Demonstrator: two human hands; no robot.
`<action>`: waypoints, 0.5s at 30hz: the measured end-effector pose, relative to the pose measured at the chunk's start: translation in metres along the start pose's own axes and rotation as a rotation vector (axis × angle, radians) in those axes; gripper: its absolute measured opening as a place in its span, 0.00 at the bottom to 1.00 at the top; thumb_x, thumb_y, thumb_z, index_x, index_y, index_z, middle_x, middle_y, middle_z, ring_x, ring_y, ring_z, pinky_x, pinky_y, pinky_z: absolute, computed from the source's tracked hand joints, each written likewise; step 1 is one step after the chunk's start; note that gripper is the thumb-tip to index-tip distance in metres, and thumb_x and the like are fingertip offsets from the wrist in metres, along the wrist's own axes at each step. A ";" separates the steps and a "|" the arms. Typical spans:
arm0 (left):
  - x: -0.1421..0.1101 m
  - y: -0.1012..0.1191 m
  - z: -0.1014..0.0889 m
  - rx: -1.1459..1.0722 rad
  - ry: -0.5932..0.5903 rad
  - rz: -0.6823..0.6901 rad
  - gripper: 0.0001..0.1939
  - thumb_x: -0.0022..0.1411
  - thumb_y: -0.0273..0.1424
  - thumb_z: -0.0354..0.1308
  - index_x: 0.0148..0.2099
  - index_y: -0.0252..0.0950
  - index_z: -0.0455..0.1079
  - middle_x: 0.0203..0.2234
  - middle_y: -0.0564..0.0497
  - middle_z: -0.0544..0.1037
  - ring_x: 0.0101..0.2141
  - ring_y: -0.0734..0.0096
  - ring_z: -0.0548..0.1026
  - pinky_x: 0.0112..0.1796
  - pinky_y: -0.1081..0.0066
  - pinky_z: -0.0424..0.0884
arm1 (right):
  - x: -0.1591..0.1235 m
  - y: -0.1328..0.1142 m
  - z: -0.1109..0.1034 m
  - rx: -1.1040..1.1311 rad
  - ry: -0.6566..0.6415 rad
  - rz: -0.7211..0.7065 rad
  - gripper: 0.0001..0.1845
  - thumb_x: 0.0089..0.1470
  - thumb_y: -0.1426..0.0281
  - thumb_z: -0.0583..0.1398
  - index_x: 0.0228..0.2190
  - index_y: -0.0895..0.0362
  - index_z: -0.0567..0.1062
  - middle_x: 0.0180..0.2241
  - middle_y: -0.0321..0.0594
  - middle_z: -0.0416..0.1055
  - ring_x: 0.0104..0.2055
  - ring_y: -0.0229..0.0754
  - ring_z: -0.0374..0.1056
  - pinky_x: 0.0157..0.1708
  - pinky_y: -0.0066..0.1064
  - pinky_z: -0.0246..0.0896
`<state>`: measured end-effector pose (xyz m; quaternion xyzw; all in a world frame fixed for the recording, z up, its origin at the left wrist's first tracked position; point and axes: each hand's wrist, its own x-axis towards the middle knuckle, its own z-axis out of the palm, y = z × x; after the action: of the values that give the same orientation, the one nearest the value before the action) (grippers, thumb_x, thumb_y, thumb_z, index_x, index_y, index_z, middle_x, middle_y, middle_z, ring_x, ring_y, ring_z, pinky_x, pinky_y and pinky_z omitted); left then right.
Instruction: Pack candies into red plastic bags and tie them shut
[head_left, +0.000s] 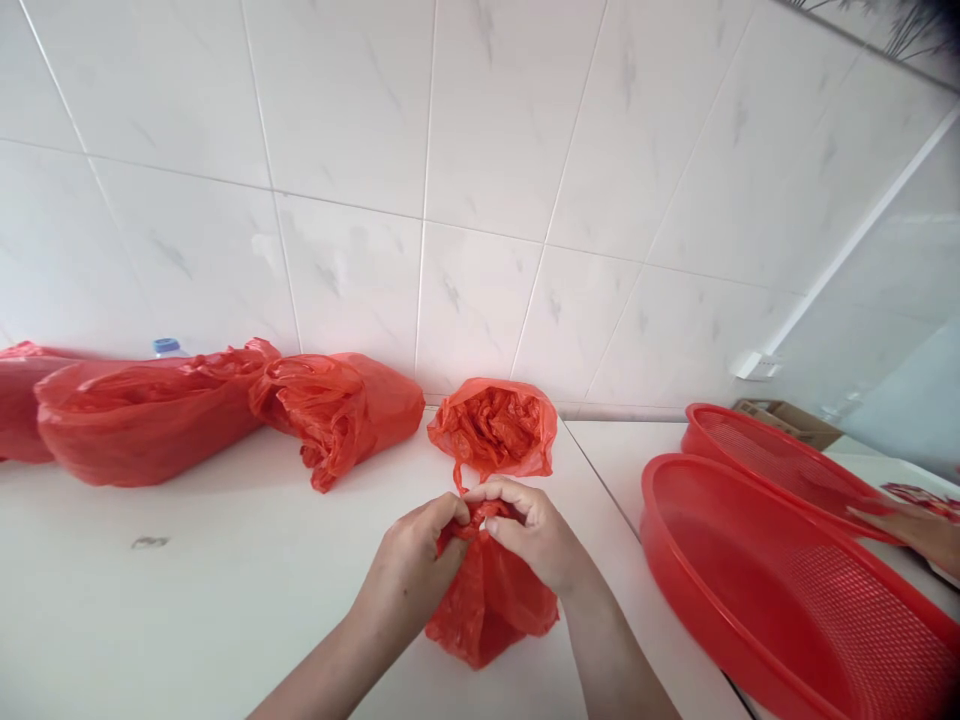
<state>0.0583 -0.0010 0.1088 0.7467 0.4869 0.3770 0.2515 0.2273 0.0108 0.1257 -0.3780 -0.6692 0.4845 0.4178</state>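
Note:
A small red plastic bag (491,600) sits on the white counter (187,600) right in front of me. My left hand (416,560) and my right hand (529,530) both pinch its gathered neck, fingers closed and nearly touching each other. What the bag holds is hidden. Just behind my hands lies another crumpled red bag (495,425) with its mouth open toward me.
Several filled red bags (150,415) lie in a row along the tiled wall at left, with a blue bottle cap (166,347) behind them. Two red mesh baskets (787,590) stand at right. Another person's hand (919,530) rests by the far basket.

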 end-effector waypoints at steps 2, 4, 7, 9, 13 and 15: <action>0.001 -0.002 -0.002 0.073 0.017 0.114 0.08 0.56 0.20 0.48 0.31 0.39 0.62 0.28 0.55 0.71 0.30 0.72 0.68 0.32 0.73 0.64 | -0.001 -0.001 -0.006 0.039 0.006 -0.016 0.12 0.52 0.71 0.56 0.38 0.56 0.77 0.38 0.38 0.73 0.42 0.40 0.68 0.45 0.33 0.61; -0.001 -0.001 -0.005 0.135 0.046 0.271 0.09 0.57 0.19 0.49 0.30 0.38 0.63 0.35 0.50 0.71 0.37 0.68 0.70 0.35 0.70 0.66 | 0.002 0.005 -0.011 0.011 0.128 -0.001 0.11 0.52 0.68 0.57 0.35 0.57 0.77 0.37 0.39 0.74 0.39 0.40 0.69 0.43 0.33 0.62; -0.010 0.007 -0.010 0.165 0.007 0.465 0.11 0.56 0.16 0.50 0.28 0.37 0.63 0.39 0.47 0.71 0.42 0.64 0.69 0.38 0.68 0.67 | 0.010 0.023 -0.020 -0.137 0.381 0.083 0.12 0.49 0.68 0.57 0.35 0.57 0.77 0.33 0.39 0.75 0.33 0.40 0.69 0.38 0.34 0.64; -0.021 0.014 -0.013 0.124 -0.120 0.525 0.12 0.55 0.15 0.51 0.26 0.37 0.62 0.32 0.50 0.72 0.37 0.68 0.70 0.36 0.69 0.67 | 0.017 0.038 -0.028 -0.215 0.508 0.101 0.12 0.48 0.69 0.56 0.34 0.57 0.77 0.34 0.41 0.75 0.35 0.42 0.69 0.41 0.37 0.63; -0.041 0.017 -0.020 -0.027 -0.350 0.439 0.13 0.55 0.19 0.58 0.25 0.38 0.60 0.25 0.54 0.71 0.29 0.72 0.69 0.32 0.74 0.67 | 0.019 0.059 -0.043 -0.247 0.624 0.091 0.11 0.48 0.67 0.56 0.31 0.57 0.76 0.38 0.44 0.74 0.44 0.47 0.67 0.51 0.43 0.56; -0.046 0.008 -0.023 -0.130 -0.325 0.332 0.07 0.57 0.24 0.60 0.31 0.39 0.64 0.32 0.51 0.74 0.33 0.70 0.72 0.35 0.73 0.70 | 0.011 0.061 -0.049 -0.225 0.587 0.081 0.14 0.49 0.63 0.57 0.36 0.57 0.76 0.40 0.44 0.74 0.46 0.48 0.67 0.52 0.44 0.56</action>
<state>0.0328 -0.0460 0.1140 0.8495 0.2854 0.3186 0.3089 0.2745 0.0521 0.0776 -0.5720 -0.5535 0.2940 0.5291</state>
